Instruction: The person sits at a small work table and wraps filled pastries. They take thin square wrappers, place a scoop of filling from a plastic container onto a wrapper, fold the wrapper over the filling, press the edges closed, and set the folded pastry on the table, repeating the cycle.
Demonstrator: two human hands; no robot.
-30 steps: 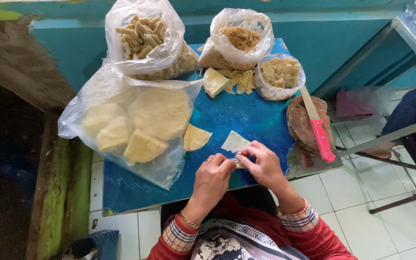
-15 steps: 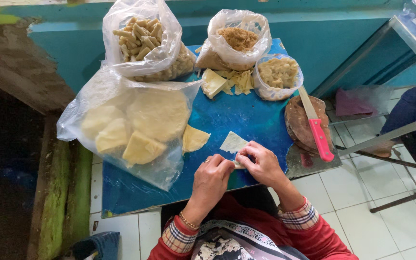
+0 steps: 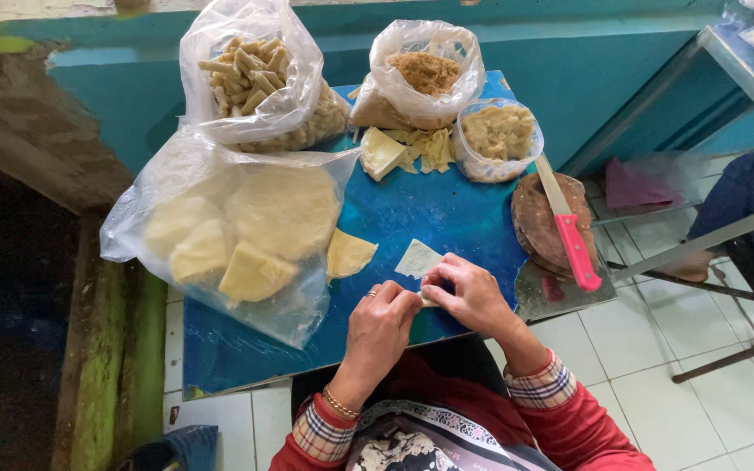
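Pale wrapper [image 3: 418,258]: pinched at its near corner by both hands
Left hand [image 3: 380,324]: fingers curled closed on wrapper
Right hand [image 3: 471,295]: fingertips closed on wrapper

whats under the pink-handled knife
The pink-handled knife lies on a round brown wooden board, which sits at the blue table edge. What lies beneath the board is hidden.

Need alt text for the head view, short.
Two bare hands, left hand and right hand, pinch a pale thin dough sheet together over a blue table. Clear plastic bags of pale wrappers, stick-shaped rolls and brown filling stand behind; a pink-handled knife lies on a round wooden board.
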